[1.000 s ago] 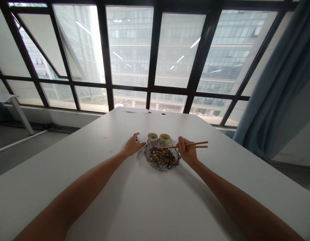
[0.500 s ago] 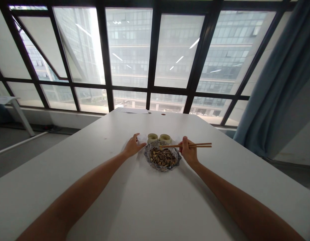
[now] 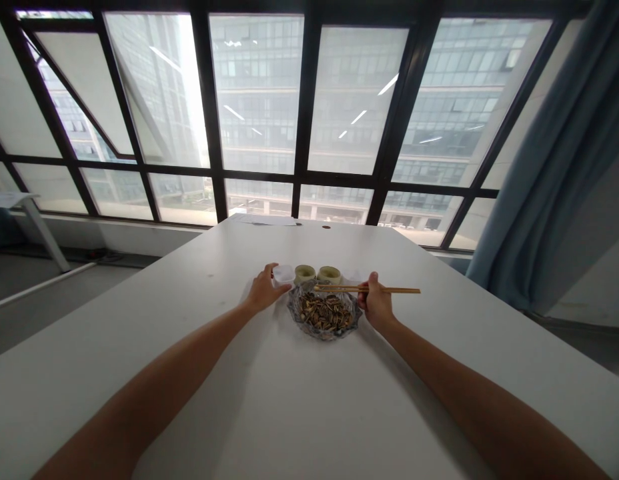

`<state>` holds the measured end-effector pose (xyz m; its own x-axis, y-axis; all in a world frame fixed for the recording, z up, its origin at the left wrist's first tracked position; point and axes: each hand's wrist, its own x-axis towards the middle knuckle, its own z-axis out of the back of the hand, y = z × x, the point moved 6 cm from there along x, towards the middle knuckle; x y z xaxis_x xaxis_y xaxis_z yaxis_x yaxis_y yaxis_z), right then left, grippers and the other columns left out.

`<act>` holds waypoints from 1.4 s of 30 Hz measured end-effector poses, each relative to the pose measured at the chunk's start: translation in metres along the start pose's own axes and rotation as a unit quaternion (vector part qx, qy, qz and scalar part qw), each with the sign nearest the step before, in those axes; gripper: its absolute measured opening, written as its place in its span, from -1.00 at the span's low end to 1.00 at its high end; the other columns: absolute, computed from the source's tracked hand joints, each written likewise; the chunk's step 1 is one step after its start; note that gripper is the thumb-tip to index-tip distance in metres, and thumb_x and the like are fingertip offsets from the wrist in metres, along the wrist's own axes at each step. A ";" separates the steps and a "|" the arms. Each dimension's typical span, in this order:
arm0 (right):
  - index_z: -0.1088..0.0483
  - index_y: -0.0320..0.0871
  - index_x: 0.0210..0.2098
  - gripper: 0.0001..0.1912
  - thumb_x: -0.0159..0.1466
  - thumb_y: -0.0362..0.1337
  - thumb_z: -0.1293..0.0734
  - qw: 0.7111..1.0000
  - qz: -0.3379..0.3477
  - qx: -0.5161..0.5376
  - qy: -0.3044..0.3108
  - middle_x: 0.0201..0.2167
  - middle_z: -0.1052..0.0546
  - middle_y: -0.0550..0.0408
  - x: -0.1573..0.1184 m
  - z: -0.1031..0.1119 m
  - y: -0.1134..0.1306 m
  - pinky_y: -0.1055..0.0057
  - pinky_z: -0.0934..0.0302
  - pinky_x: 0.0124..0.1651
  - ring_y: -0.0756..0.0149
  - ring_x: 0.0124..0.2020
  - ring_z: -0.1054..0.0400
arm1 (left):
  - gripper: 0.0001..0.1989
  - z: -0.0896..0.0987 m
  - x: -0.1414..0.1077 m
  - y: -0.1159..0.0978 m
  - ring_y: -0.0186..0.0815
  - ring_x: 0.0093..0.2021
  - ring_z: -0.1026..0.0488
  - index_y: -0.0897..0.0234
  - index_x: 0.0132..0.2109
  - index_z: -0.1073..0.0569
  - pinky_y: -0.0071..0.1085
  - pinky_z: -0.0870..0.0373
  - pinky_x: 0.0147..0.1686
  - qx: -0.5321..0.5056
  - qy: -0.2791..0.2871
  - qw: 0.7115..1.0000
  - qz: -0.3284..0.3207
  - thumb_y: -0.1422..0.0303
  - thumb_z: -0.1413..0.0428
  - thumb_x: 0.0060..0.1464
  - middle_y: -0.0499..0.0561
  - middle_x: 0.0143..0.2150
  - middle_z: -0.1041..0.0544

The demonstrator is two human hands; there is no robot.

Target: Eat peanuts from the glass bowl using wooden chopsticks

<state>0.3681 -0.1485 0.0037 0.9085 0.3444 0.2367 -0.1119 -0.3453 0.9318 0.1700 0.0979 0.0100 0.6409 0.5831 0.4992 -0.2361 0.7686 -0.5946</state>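
Observation:
My left hand curls its thumb and fingers around a small white cup. Chopsticks lie level in my right hand, their tips pointing left over the back rim of a clear fluted dish. A small pale bit shows at the tips, too small to name. Striped sunflower seeds fill the dish. Directly behind it stand two pale green cups, a left one and a right one. A whitish, see-through shape sits to their right, partly hidden by my right hand.
All of this stands on a long white table. White paper and a small brown round spot are at its far end. Beyond are framed windows, with a blue curtain on the right and another table on the left.
The chopsticks' tips have shifted slightly left and up, and the two sticks lie closer together. The white cup by my left hand shows more plainly. My left hand has hardly moved.

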 end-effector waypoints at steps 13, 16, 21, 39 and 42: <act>-0.26 -0.12 -0.59 -0.36 0.15 0.36 -0.22 0.997 0.070 -0.034 -0.018 -0.82 -0.27 0.23 -0.014 -0.003 0.023 0.55 0.02 -0.80 0.49 -0.82 -0.11 | -0.33 -0.002 0.001 0.003 -0.12 -0.04 -0.47 0.27 0.14 -0.25 -0.18 -0.39 -0.02 -0.020 -0.024 0.999 -0.028 0.22 -0.31 -0.08 0.16 -0.03 -0.49; -0.33 -0.15 -0.57 -0.37 0.23 0.29 -0.20 0.980 0.165 -0.109 0.035 -0.79 -0.31 0.19 -0.028 -0.013 0.040 0.52 -0.02 -0.75 0.47 -0.79 -0.15 | -0.32 -0.001 0.001 0.002 -0.11 -0.04 -0.46 0.26 0.15 -0.25 -0.17 -0.39 -0.01 -0.018 -0.031 0.999 -0.035 0.23 -0.31 -0.09 0.17 -0.02 -0.49; -0.35 -0.14 -0.56 -0.38 0.29 0.25 -0.16 0.965 0.206 -0.145 0.080 -0.77 -0.33 0.18 -0.040 -0.021 0.047 0.50 -0.05 -0.71 0.45 -0.76 -0.17 | -0.32 0.001 0.001 0.000 -0.08 0.01 -0.44 0.25 0.13 -0.28 -0.17 -0.38 0.01 -0.015 -0.044 0.998 -0.051 0.31 -0.34 -0.14 0.16 0.01 -0.48; -0.33 -0.12 -0.53 -0.43 0.31 0.22 -0.16 0.932 0.247 -0.186 0.192 -0.73 -0.35 0.18 -0.025 -0.116 0.058 0.49 -0.13 -0.62 0.42 -0.69 -0.24 | -0.27 -0.004 0.001 0.000 -0.08 0.05 -0.44 0.29 0.19 -0.27 -0.14 -0.36 0.08 -0.022 -0.032 0.999 -0.032 0.29 -0.34 -0.13 0.20 0.07 -0.48; -0.34 -0.13 -0.52 -0.45 0.27 0.22 -0.22 0.924 0.220 -0.202 0.240 -0.68 -0.40 0.16 -0.025 -0.122 0.052 0.49 -0.15 -0.60 0.41 -0.67 -0.27 | -0.26 -0.003 0.000 -0.001 -0.08 0.05 -0.44 0.30 0.20 -0.27 -0.14 -0.36 0.08 -0.023 -0.029 0.999 -0.021 0.28 -0.34 -0.12 0.22 0.08 -0.48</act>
<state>0.2901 -0.0682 0.0801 0.4678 0.6286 0.6213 -0.6566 -0.2235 0.7204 0.1724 0.0964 0.0088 0.6065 0.5654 0.5590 -0.1750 0.7808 -0.5998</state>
